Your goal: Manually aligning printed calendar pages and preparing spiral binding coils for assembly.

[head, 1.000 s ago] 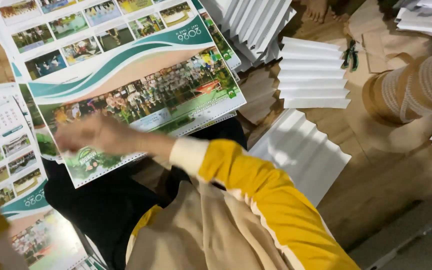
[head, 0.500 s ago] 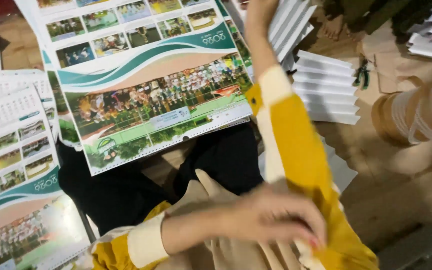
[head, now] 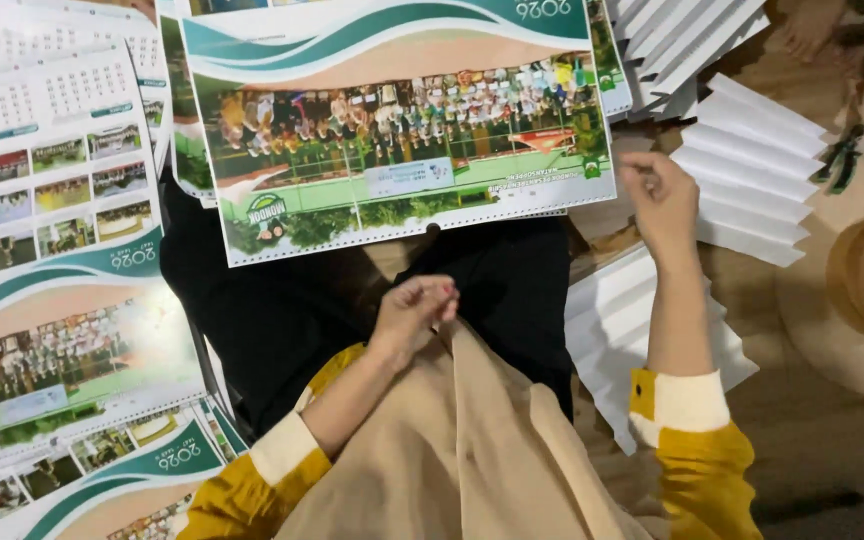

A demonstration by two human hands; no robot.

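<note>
Glossy green-and-white printed calendar sheets (head: 402,130) are spread on the lap, untouched, the curled left hand (head: 414,312) resting empty on beige cloth (head: 472,450), the loosely closed right hand (head: 660,200) empty beside folded white paper stacks (head: 752,170).

Views: I have just one, the head camera.
Position: worn on the person's head, above the lap.
Facing: steeply down at the lap and the floor (head: 812,470) beyond it.
Nearness: close; sleeves fill my lower edge.
Overlap: none, single view.
</note>
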